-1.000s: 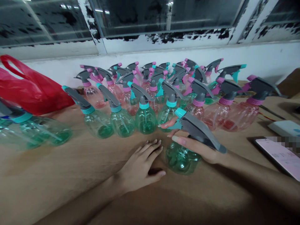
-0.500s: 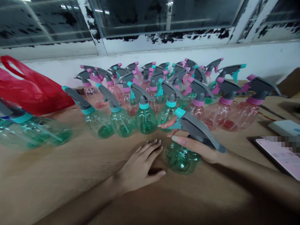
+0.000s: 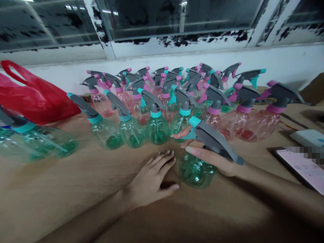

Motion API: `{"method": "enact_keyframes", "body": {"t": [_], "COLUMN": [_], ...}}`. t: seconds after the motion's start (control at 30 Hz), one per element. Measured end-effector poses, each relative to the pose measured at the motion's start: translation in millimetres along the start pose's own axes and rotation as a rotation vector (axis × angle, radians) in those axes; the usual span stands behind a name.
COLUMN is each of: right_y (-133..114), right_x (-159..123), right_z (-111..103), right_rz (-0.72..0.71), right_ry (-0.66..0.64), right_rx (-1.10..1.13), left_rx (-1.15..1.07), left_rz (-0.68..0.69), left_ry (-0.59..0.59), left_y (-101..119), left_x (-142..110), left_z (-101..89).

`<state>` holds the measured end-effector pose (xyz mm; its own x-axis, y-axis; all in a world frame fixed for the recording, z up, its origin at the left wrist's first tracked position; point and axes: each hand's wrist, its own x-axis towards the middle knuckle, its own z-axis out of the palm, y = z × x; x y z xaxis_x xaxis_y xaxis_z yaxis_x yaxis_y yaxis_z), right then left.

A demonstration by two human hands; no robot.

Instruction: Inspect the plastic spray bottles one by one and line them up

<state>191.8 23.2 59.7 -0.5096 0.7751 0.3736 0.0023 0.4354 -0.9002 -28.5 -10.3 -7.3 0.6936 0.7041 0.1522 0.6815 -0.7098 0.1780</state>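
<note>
1. Head view: a green spray bottle [image 3: 196, 173] sits on the table [image 3: 88, 192], just right of the person's left hand [image 3: 154, 177].
2. The right hand [image 3: 217, 160] grasps this bottle just below its grey sprayer [image 3: 215, 138].
3. The left hand holds nothing and lies flat, palm down.
4. Beyond are green bottles [image 3: 157, 133] and pink bottles [image 3: 263, 126].
5. A red bag [image 3: 37, 99] lies far left; a phone [image 3: 298, 165] lies right.

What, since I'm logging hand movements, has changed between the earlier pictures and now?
Nothing has visibly moved, been grasped or released. The right hand still grips the green spray bottle below its sprayer head; the left hand still rests palm down on the table. The phone screen is too blurred to compare.
</note>
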Motion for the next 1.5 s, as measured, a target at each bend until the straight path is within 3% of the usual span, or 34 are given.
{"method": "enact_keyframes", "body": {"t": [0.33,0.57,0.87,1.5], "right_y": [-2.4,-7.7,-3.7,-5.2], "right_x": [-1.6,-5.0,-2.7,-3.1], "right_z": [-0.3,-4.7,-0.4,-0.5], "right_rz": [0.012,0.052,0.055,0.064], "right_ry": [0.012,0.08,0.019,0.034], "right_rx": [-0.049,-0.254,-0.04,-0.017], "left_rx": [0.004,0.017,-0.028,-0.012], "left_rz": [-0.015,-0.008,-0.017,-0.012], "left_ry": [-0.02,-0.03,-0.017,-0.022], "left_y": [1.0,1.6,0.9,1.0], "left_x": [0.8,1.4,0.5,1.2], "left_z": [-1.8,-2.9,-1.4,-1.6]}}
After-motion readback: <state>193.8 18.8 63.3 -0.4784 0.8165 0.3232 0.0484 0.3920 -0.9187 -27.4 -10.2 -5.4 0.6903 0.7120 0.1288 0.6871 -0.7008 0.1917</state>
